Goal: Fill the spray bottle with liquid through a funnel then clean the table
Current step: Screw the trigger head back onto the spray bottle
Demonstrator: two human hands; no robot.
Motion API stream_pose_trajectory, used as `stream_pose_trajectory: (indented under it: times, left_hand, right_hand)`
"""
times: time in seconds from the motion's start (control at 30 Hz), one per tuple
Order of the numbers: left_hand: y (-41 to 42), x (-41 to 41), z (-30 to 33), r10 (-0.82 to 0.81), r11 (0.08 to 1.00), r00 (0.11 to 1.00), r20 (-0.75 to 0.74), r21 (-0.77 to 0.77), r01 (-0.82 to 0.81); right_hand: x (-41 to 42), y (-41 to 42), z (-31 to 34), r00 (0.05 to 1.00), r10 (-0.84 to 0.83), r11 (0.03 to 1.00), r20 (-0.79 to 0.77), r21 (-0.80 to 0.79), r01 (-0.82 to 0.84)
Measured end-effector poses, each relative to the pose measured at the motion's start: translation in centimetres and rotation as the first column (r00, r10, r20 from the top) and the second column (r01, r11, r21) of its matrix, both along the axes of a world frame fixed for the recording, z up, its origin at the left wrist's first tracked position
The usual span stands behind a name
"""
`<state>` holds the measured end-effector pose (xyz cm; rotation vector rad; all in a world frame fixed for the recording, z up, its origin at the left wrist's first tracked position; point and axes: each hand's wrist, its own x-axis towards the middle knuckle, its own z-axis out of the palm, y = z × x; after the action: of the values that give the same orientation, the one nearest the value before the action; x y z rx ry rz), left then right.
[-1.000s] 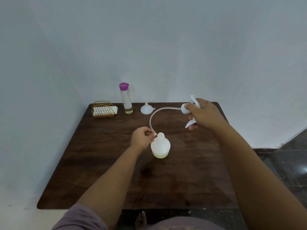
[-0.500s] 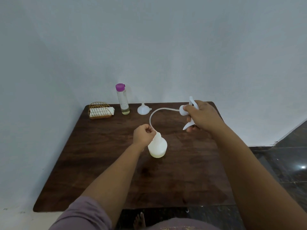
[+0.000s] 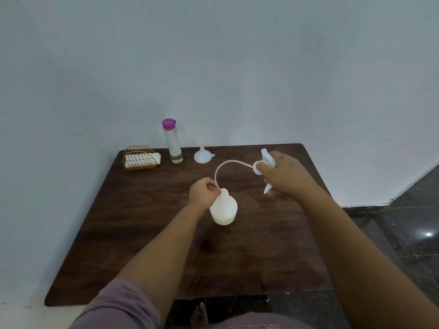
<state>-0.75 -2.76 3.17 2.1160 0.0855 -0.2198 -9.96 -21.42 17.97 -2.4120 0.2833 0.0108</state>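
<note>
Both hands are busy: the left hand [image 3: 204, 194] pinches the tube [image 3: 228, 164] at the bottle [image 3: 223, 210] mid-tabletop [image 3: 147, 224], the right hand [image 3: 283, 175] grips the sprayer [image 3: 265, 160], funnel [image 3: 203, 156] unused, so filling and wiping remain.

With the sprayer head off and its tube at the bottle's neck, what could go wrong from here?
1. The left hand pinches the tube beside the neck, but nothing steadies the bottle; a sideways tug might tip it.
2. The tube arcs under tension from the sprayer head in the right hand; if it slips, it may flick drops onto the table.
3. The funnel sits unused.
</note>
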Motion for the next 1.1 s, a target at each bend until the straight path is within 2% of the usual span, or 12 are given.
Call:
stream_pose_trajectory:
  times: [0.1, 0.27, 0.43, 0.57, 0.73, 0.8, 0.9, 0.97, 1.1]
  left_hand:
    - [0.0, -0.2, 0.2, -0.066, 0.994, 0.997, 0.034, -0.082, 0.068]
    - [0.6, -0.1, -0.1, -0.094, 0.987, 0.995, 0.046, -0.129, 0.099]
    - [0.8, -0.3, 0.1, -0.133, 0.973, 0.989, 0.06, -0.18, 0.141]
    - [0.9, -0.3, 0.3, -0.148, 0.968, 0.981, 0.124, -0.186, 0.169]
    - [1.0, 0.1, 1.0, -0.157, 0.967, 0.971, 0.181, -0.174, 0.189]
    - [1.0, 0.1, 1.0, -0.17, 0.974, 0.971, 0.169, -0.124, 0.192]
    - [1.2, 0.1, 0.5, -0.221, 0.975, 0.964, 0.148, 0.034, 0.218]
    - [1.4, 0.0, -0.1, -0.264, 0.96, 0.956, 0.127, 0.126, 0.249]
    - [1.4, -0.1, -0.7, -0.321, 0.942, 0.942, 0.094, 0.13, 0.308]
  right_hand:
    - [0.2, 0.1, -0.5, 1.0, -0.007, 0.99, -0.008, -0.139, 0.006]
    - [0.2, 0.0, 0.7, 0.996, 0.005, 0.945, 0.092, -0.326, 0.025]
    - [0.3, 0.5, 1.9, 0.998, 0.066, 0.909, 0.023, -0.413, -0.051]
    - [0.2, 1.1, 2.4, 0.995, 0.072, 0.886, 0.064, -0.463, -0.034]
    - [1.3, 0.5, 2.0, 0.988, 0.137, 0.893, 0.071, -0.441, -0.092]
    - [1.8, 0.6, 1.5, 0.986, 0.155, 0.895, 0.059, -0.43, -0.115]
    - [2.3, 1.3, 0.9, 0.986, 0.169, 0.947, -0.014, -0.274, -0.166]
    - [2.4, 1.9, 0.1, 0.983, 0.179, 0.954, -0.047, -0.235, -0.185]
    - [2.9, 2.8, -2.0, 0.982, 0.172, 0.943, -0.072, -0.275, -0.186]
